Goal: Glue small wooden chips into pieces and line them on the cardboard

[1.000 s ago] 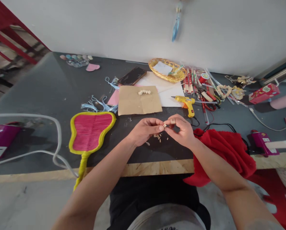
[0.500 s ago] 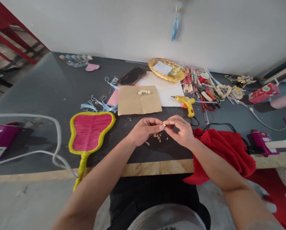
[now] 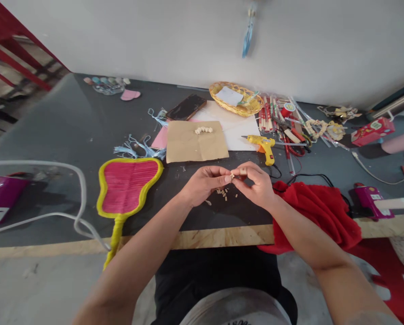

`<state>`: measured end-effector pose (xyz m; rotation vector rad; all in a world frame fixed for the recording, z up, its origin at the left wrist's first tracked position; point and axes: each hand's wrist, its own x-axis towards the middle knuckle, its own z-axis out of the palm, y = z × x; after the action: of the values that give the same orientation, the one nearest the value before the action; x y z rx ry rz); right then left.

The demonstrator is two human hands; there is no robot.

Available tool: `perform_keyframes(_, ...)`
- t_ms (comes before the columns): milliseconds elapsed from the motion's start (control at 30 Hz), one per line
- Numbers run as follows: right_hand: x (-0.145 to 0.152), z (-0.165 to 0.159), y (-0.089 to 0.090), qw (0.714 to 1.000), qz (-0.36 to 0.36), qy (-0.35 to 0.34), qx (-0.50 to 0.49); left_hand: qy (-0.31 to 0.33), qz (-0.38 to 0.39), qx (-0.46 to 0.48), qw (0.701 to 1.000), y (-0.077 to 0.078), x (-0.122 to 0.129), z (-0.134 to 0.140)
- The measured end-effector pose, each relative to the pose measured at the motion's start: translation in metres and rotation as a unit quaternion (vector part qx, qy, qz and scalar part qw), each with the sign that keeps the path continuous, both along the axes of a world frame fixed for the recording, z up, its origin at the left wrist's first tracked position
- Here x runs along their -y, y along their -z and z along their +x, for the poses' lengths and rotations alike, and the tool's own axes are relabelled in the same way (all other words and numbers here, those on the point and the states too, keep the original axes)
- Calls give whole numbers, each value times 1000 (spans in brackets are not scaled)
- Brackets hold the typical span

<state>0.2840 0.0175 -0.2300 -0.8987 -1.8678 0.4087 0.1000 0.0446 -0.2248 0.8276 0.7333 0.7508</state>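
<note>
Centrally in the head view, both hands are held together just above the dark table, near its front edge. A tiny pale bead is pinched between the left hand and the right hand; the fingertips of both meet on it, so it sits right btwn the two hands, at thumb and forefinger level. Left hand: fingers curled in, narrow pinch on the bead. Right hand: likewise closed narrow around it, w/ one fingernail turned up. Which hand carries most of the grip cannot be told.

Directly below the hands, a small scatter of loose beads is seen on the table, apart from the fingers.

Further back, a brown paper sheet is laid flat, w/ a short curved row of beads on it. A yellow glue gun is lying just right of the sheet, and a woven basket is set behind, near the wall.

To the left, a pink fan w/ yellow rim is lying flat, handle hanging over the table edge. To the right, a red cloth is bunched at the edge, touching the right forearm. Blue tassels are strewn btwn fan and paper.
</note>
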Motion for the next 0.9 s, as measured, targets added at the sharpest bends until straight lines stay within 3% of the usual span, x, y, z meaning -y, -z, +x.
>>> perform_keyframes(900,1,0,-3,998,-57,-3,-18,18,31,7,999,5,-1,-2)
